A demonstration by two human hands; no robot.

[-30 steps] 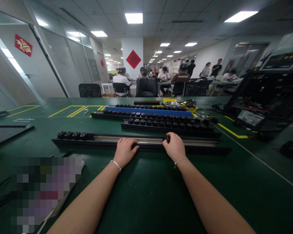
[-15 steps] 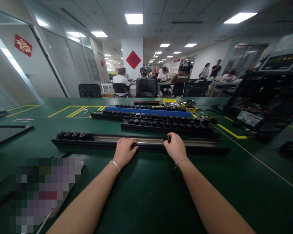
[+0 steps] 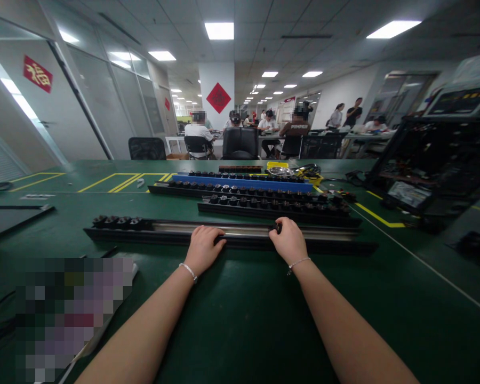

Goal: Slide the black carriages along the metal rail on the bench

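Observation:
A long black channel rail (image 3: 240,241) with a bright metal strip inside lies across the green table. Several black roller-like pieces (image 3: 118,222) stand in a row at its left end. My left hand (image 3: 203,246) is closed over the middle of the rail, fingers over the far side and thumb at the near side. Farther right, my right hand (image 3: 290,240) is closed on a small black part (image 3: 279,228) at the channel. Most of that part is hidden by the fingers, so I cannot tell whether it touches the strip.
Beyond lie more black rails (image 3: 280,209) filled with rollers, and a blue rail (image 3: 244,183). A metal dish (image 3: 282,172) is behind them. At right stands a black open-framed machine (image 3: 420,154). A blurred flat packet (image 3: 80,314) lies near left. Several people sit in the background.
My right hand has shifted very slightly to the right along the rail with the small black part. The left hand has stayed in place.

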